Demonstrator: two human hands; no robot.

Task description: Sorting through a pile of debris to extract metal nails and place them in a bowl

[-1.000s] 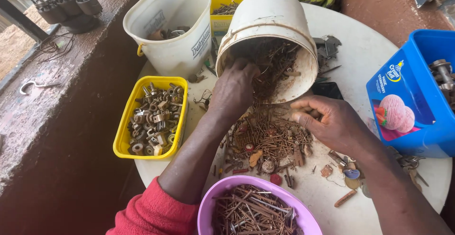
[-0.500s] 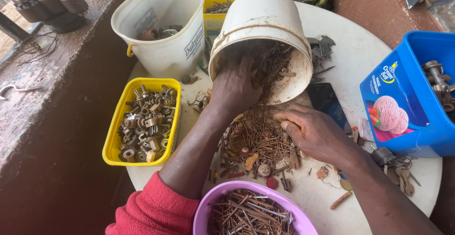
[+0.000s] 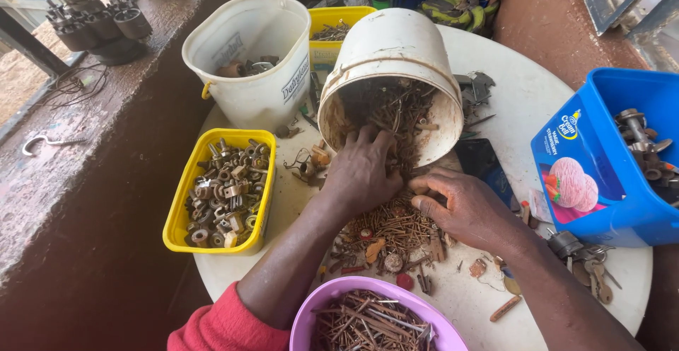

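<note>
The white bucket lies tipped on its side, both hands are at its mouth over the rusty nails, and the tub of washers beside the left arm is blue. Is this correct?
Not quite: the head view shows the tub of washers is yellow, not blue. The white bucket does lie tipped, with the left hand and right hand at its mouth over rusty nails.

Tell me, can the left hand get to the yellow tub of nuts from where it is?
Probably yes. The left hand is at the tipped bucket's mouth, and the yellow tub sits open beside that arm with nothing between.

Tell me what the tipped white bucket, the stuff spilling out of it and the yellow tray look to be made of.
The tipped white bucket looks like moulded plastic, matte and grimy, with a ribbed rim. The spilled pile under the left hand and right hand seems to be rusty steel nails and scraps, dull brown. The yellow tray appears to be glossy thin plastic.
</note>
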